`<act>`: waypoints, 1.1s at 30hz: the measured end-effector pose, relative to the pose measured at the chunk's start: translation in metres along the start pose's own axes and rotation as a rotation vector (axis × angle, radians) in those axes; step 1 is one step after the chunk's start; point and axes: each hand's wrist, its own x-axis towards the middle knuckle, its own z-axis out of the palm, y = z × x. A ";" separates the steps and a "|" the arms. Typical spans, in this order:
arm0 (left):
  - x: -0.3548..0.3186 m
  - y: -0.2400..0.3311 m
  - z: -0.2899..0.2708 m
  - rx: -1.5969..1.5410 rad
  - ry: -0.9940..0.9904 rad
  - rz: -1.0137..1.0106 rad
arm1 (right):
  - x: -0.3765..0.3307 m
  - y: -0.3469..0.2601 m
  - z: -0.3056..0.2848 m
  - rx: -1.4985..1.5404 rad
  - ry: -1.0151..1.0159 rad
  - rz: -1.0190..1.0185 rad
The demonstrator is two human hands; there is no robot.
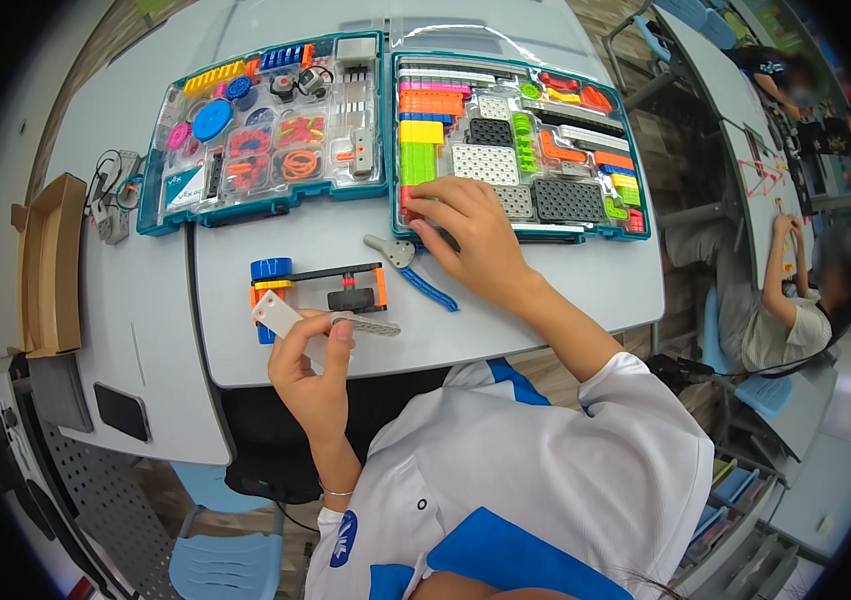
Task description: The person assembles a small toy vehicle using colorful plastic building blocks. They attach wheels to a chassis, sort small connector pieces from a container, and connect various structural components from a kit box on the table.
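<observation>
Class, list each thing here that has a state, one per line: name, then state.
Left case: open, lying flat.
Right case: open, lying flat.
Cardboard box: open.
Wheeled model: part-built, on the table.
Left hand: holding a grey beam.
Right hand: reaching into the right case.

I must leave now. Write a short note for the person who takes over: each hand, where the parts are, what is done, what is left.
Left hand: holds a grey beam and a white part.
Right hand: reaches into the right tray, fingers on its lower left corner.
On the table: small wheeled frame, blue tool, left tray.
Done: frame partly built.
Left: the held pieces are not joined to it.
</observation>
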 end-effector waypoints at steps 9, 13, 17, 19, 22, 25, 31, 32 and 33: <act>-0.002 -0.002 -0.004 -0.004 0.020 -0.013 | 0.003 0.013 -0.003 -0.075 0.033 0.028; -0.002 -0.004 -0.005 -0.026 0.020 -0.009 | 0.003 0.012 -0.001 -0.065 0.004 0.032; -0.001 -0.005 -0.005 -0.019 0.015 -0.001 | 0.005 0.015 -0.004 -0.136 0.011 0.036; -0.003 -0.004 -0.007 -0.016 0.029 -0.002 | 0.007 0.015 -0.002 -0.194 -0.004 0.037; -0.003 -0.005 -0.007 -0.052 0.018 -0.079 | 0.003 0.017 0.001 -0.241 -0.062 0.064; -0.001 -0.004 -0.007 -0.053 0.014 -0.082 | 0.004 0.017 0.001 -0.230 -0.099 0.076; -0.003 -0.002 -0.008 -0.044 0.025 -0.074 | 0.006 0.021 0.003 -0.314 -0.148 0.100; -0.002 -0.001 -0.007 -0.050 0.020 -0.081 | 0.006 0.020 0.003 -0.326 -0.157 0.099; -0.001 0.000 -0.006 -0.055 0.016 -0.088 | 0.006 0.019 0.004 -0.337 -0.166 0.098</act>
